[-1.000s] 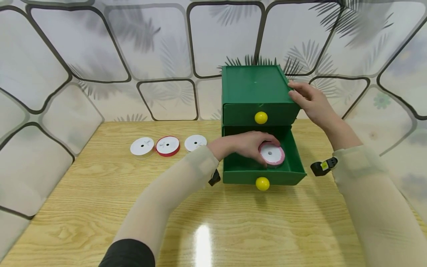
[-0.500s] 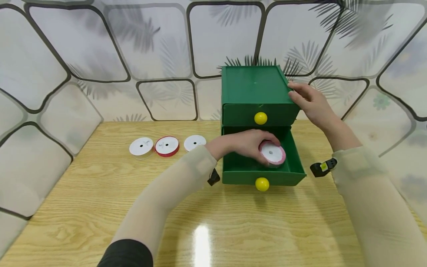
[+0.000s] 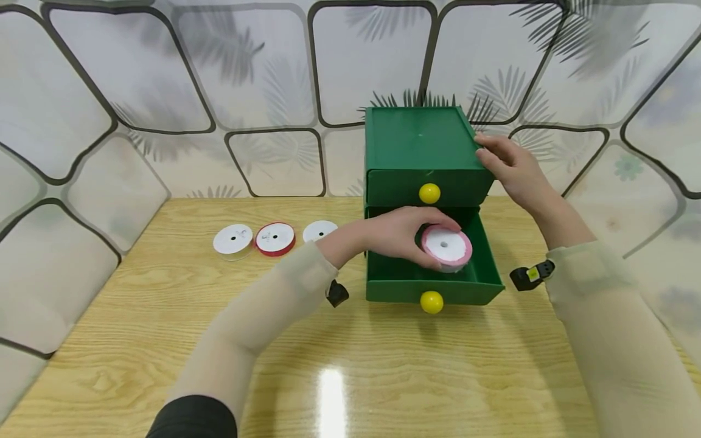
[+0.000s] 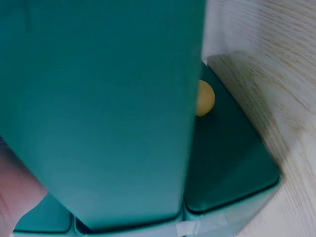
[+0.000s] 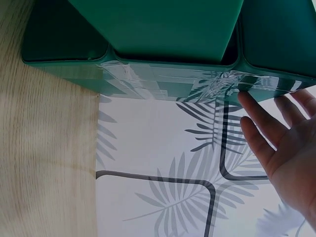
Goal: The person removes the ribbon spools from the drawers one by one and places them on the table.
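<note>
My left hand (image 3: 397, 234) pinches a ribbon spool (image 3: 446, 245), white-faced with a pink rim, between thumb and fingers, over the pulled-out drawer (image 3: 391, 291) of a green cabinet (image 3: 418, 140). The spool's underside is hidden. Part of the left hand (image 4: 17, 192) shows at the edge of the left wrist view, where the drawer's side (image 4: 108, 108) fills much of the picture. My right hand (image 3: 517, 173) touches the cabinet's upper right edge with its fingertips. In the right wrist view the right hand (image 5: 291, 153) has extended fingers against the taped cabinet side.
On the table (image 3: 164, 340) to the left lie a white spool (image 3: 233, 238), a red-rimmed spool (image 3: 275, 238) and another white spool (image 3: 319, 230). The closed upper drawer has a yellow knob (image 3: 429, 193). Another closed drawer with a knob (image 4: 205, 98) lies below the pulled-out one.
My left hand has lifted slightly with the pink spool and its forearm has shifted left; more of the spool shows. The right hand has stayed at the cabinet.
</note>
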Available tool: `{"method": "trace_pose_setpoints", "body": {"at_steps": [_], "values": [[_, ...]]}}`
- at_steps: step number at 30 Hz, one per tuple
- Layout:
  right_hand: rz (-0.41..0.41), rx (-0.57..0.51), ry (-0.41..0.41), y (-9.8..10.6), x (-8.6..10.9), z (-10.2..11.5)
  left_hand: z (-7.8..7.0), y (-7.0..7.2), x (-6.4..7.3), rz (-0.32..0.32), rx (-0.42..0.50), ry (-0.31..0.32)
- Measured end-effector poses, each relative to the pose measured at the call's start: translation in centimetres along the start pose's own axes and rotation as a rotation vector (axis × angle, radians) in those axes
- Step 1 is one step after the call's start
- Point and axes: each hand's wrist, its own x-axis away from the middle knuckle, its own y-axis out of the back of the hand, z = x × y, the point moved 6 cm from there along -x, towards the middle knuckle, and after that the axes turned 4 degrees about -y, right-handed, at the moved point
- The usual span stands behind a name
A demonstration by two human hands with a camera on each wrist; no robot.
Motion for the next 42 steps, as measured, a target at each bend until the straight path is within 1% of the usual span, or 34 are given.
{"method": "trace_pose_setpoints", "body": {"at_steps": [7,14,21,28,32,35,42], "values": [[0.0,-0.005,0.013,-0.1,-0.1,-0.1,-0.4,0.8,2.2,-0.104,0.027,-0.028],[-0.003,-0.018,0.021,0.0,0.0,-0.2,-1.1,2.0,4.4,-0.234,0.1,-0.105],[-0.005,-0.01,0.016,0.0,0.0,-0.3,-1.0,2.2,6.3,-0.298,0.146,-0.122],[0.0,-0.013,0.021,0.0,-0.1,-0.1,-0.7,3.0,9.1,-0.365,0.121,-0.053],[0.003,-0.016,0.021,0.0,0.0,0.0,-0.8,3.4,10.9,-0.409,0.126,-0.047],[0.007,-0.018,0.019,0.0,-0.1,-0.1,-0.8,3.7,12.2,-0.43,0.116,-0.041],[0.013,-0.011,0.015,0.0,-0.1,-0.3,-0.5,4.3,15.2,-0.48,0.102,0.021]]}}
